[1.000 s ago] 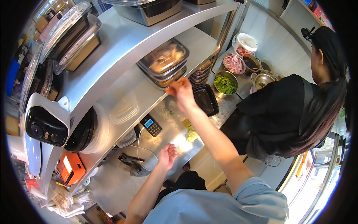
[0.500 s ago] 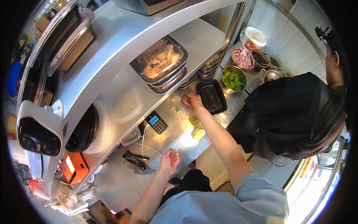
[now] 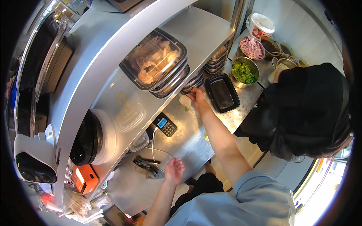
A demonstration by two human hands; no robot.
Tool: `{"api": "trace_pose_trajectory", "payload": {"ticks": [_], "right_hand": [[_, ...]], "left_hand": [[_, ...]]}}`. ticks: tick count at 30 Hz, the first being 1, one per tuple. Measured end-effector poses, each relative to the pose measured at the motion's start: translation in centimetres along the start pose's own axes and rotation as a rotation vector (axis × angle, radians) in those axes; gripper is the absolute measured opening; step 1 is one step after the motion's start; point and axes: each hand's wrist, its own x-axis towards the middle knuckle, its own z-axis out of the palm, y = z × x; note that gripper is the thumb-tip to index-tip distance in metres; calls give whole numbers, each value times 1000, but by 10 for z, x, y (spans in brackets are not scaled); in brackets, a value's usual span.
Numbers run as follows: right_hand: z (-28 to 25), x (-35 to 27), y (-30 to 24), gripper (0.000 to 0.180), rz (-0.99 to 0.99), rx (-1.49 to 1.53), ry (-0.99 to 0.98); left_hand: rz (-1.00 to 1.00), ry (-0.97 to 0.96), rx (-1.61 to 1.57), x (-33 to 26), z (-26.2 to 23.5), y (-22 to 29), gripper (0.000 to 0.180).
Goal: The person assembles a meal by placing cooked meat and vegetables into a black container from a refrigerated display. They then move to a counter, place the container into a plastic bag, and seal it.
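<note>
My right hand (image 3: 197,96) reaches under the shelf edge to a small stack of lidded black containers (image 3: 195,81). Its fingertips meet the stack's near side, but whether they grip it is unclear. Just right of that hand, an empty black rectangular tray (image 3: 223,93) lies on the steel counter. My left hand (image 3: 174,170) hovers over the counter's near edge, palm up, fingers loosely curled and empty. Close to it are a black clamp-like tool (image 3: 146,164) and a white cable (image 3: 152,145). A small keypad device (image 3: 165,125) with a lit screen stands between my hands.
Large lidded containers of pale food (image 3: 156,60) crowd the shelf (image 3: 200,26) above. Beyond the tray are a bowl of chopped greens (image 3: 244,72), sliced onions (image 3: 251,48) and a white tub (image 3: 261,25). A co-worker in black (image 3: 301,109) stands close on the right.
My right hand has moved from above the bare counter up to the container stack. My right forearm now mostly covers the yellow-green piece. The view has shifted; my left hand keeps its pose.
</note>
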Motion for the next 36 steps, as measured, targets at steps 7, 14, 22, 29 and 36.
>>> {"api": "trace_pose_trajectory", "payload": {"ticks": [7,14,22,29,36], "right_hand": [[-43,-30,-3,12,-2,62,-119],[-119,-141,-12,8,14,-221,-40],[-159,-291,-105,16,-17,-271,79],[-90,-353,-212,29,-139,-224,-30],[-30,-243,-269,7,-199,-222,-214]], "left_hand": [[-11,-51,45,7,26,9,27],[-19,-120,44,1,37,8,28],[-60,-174,10,-7,21,8,27],[-53,-193,-30,-17,15,1,26],[-36,-197,-77,-22,9,-2,26]]}}
